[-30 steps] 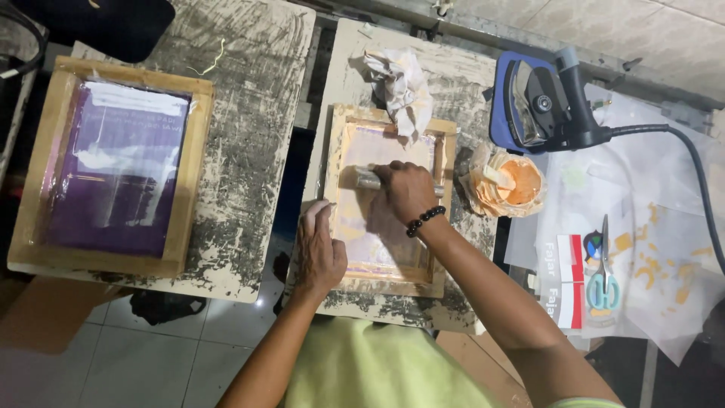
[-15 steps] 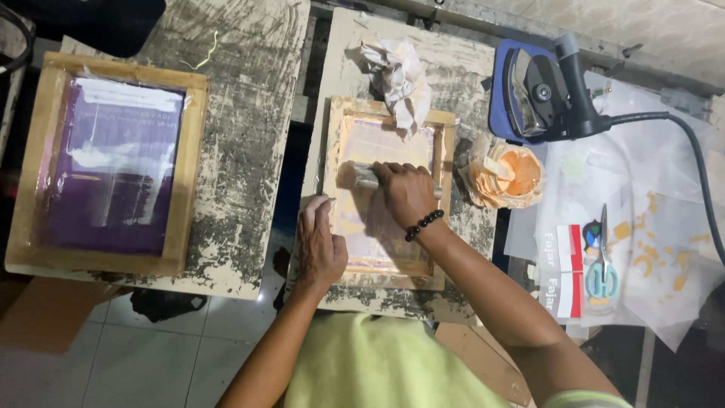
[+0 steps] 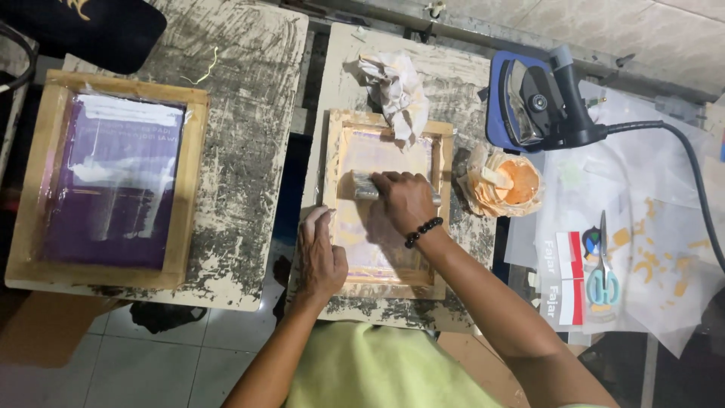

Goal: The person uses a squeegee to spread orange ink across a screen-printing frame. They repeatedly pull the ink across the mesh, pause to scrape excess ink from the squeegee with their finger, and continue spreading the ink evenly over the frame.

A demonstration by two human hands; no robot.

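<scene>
Right hand (image 3: 408, 200) grips a squeegee (image 3: 365, 186) — apparently — on the small screen frame (image 3: 330, 168); left hand (image 3: 319, 253) steadies its edge.

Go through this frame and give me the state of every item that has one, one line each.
Small wooden printing frame: flat, pinned by left hand.
Grey squeegee: gripped by right hand, on the mesh.
Large purple-mesh wooden frame: flat, untouched.
Orange paste container: open.
Teal-handled scissors: closed.
White rag: crumpled.

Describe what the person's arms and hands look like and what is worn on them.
Both forearms are bare, with no sleeves reaching them and no gloves. The right hand has a bracelet of round black beads at the wrist. The left hand shows no watch, ring or band. A pale yellow-green shirt covers the torso below.
</scene>
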